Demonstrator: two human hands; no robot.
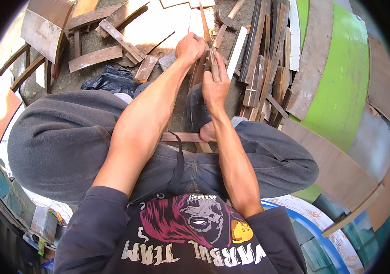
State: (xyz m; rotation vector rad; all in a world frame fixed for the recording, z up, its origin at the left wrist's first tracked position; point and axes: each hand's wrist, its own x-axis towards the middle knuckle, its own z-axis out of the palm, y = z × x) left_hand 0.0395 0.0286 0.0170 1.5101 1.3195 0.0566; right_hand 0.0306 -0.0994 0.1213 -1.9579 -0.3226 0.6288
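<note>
My left hand (190,47) is closed in a fist above a reddish-brown wooden board (197,71). What lies inside its fingers is hidden. Just to the right and nearer to me, my right hand (216,89) is wrapped round the brown handle of a long tapered tool (205,23). The tool's thin reddish-brown blade points away from me and narrows to a tip at the top; its exact kind I cannot make out. Below the hands, a dark sandal (197,109) is on my foot beside the board.
Wood offcuts (95,58) lie scattered at the far left, near a black plastic bag (112,80). A hammer (225,19) rests beyond my hands. Long strips of wood (270,59) are stacked to the right, alongside a green panel (334,77). A bright sheet (154,27) lies ahead.
</note>
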